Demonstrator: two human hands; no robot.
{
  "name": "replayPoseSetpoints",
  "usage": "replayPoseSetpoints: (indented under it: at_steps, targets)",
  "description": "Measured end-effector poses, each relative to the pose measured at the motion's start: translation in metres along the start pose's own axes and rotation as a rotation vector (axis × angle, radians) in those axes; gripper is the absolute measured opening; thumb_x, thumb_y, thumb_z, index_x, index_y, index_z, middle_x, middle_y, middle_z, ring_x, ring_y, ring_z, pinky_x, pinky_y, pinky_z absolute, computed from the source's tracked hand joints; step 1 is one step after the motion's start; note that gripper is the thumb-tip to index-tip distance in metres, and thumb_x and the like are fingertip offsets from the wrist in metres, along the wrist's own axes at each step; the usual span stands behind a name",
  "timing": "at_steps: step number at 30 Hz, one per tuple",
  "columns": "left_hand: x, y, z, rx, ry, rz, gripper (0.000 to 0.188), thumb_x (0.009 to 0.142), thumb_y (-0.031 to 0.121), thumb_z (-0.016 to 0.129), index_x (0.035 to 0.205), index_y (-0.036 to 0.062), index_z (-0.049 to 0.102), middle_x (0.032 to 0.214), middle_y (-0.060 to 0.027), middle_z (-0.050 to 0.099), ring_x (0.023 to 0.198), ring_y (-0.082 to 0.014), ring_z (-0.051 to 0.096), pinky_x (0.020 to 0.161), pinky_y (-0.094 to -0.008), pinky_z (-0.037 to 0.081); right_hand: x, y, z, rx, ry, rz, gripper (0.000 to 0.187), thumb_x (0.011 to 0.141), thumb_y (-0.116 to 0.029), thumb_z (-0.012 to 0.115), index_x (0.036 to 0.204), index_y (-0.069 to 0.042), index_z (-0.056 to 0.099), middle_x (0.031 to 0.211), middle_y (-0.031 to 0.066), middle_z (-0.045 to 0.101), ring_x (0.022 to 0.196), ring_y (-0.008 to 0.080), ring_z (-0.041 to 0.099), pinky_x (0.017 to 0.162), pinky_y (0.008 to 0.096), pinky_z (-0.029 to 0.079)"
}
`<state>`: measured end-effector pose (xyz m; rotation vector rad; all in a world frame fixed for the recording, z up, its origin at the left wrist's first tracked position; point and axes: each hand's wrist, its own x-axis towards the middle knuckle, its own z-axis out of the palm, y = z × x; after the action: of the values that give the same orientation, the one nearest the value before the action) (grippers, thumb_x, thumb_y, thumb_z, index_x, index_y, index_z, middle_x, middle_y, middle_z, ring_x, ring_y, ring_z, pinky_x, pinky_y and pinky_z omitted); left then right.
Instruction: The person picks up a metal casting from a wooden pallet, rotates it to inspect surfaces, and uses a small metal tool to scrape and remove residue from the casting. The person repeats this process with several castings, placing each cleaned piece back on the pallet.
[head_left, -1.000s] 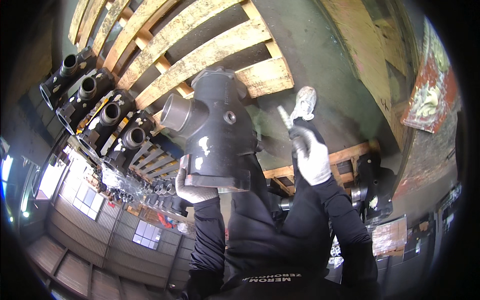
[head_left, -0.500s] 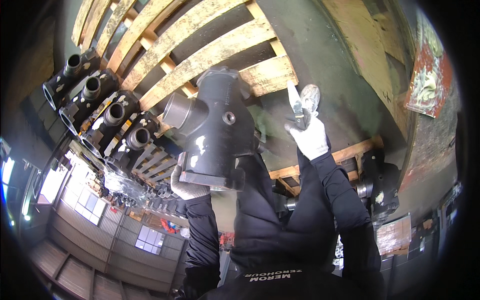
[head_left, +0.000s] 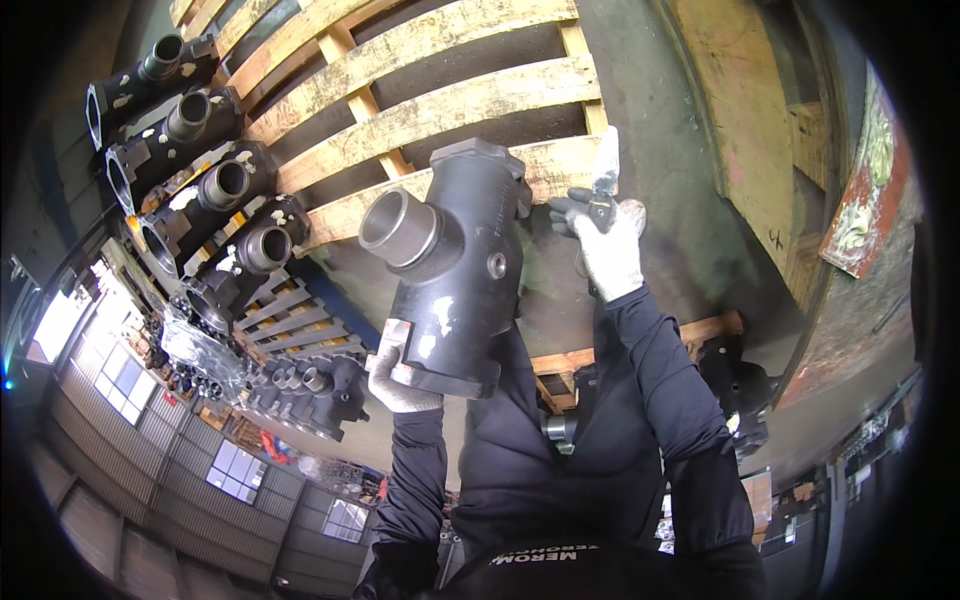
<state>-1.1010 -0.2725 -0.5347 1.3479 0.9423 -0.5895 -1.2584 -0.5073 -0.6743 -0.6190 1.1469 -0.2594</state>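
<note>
A black cylindrical metal casting (head_left: pixel 462 265) stands tilted in front of me, its bare-metal side pipe (head_left: pixel 400 228) facing up and left. Whitish patches of filler mark its lower side. My left hand (head_left: pixel 400 385), in a pale work glove, is closed round the flange at the casting's lower left corner. To the right of the casting, my right hand (head_left: pixel 608 250), gloved with dark fingertips, grips a putty knife (head_left: pixel 606 170) whose pale blade points away from me. The knife is apart from the casting. Part of its handle is hidden by the fingers.
Wooden pallets (head_left: pixel 450 105) lie beyond the casting. Several similar black castings (head_left: pixel 190 180) stand in a row at the left. On the right, a red board (head_left: pixel 862 225) smeared with cream paste rests near a wooden panel (head_left: pixel 745 120). Another dark casting (head_left: pixel 735 385) sits beside my right leg.
The casting has tipped to the right at its far end, with my left hand still on its flange. My right hand and the putty knife have come nearer to it. The whole view has shifted.
</note>
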Motion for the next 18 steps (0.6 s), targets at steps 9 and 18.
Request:
replayPoseSetpoints:
  at_steps: [9, 18]
  targets:
    - [-0.031, -0.044, 0.016, 0.037, -0.083, 0.045, 0.057, 0.074, 0.008, 0.058, 0.129, -0.0033, 0.055, 0.119, -0.0178, 0.063, 0.109, -0.0331, 0.063, 0.097, -0.0444, 0.052, 0.009, -0.021, 0.044, -0.002, -0.040, -0.008, 0.037, 0.092, 0.005, 0.059, 0.128, 0.003, 0.057, 0.124, 0.0142, 0.067, 0.112, 0.0215, 0.065, 0.096, 0.0321, 0.053]
    - [-0.066, -0.105, 0.037, 0.407, -0.171, 0.057, 0.015, 0.083, 0.001, 0.063, 0.095, -0.0040, 0.070, 0.089, -0.0079, 0.070, 0.081, -0.0176, 0.067, 0.076, -0.0289, 0.053, -0.004, -0.044, 0.048, -0.801, -0.047, -0.321, 0.035, 0.088, -0.018, 0.073, 0.119, -0.002, 0.066, 0.101, 0.0147, 0.074, 0.087, 0.0199, 0.071, 0.082, 0.0323, 0.054]
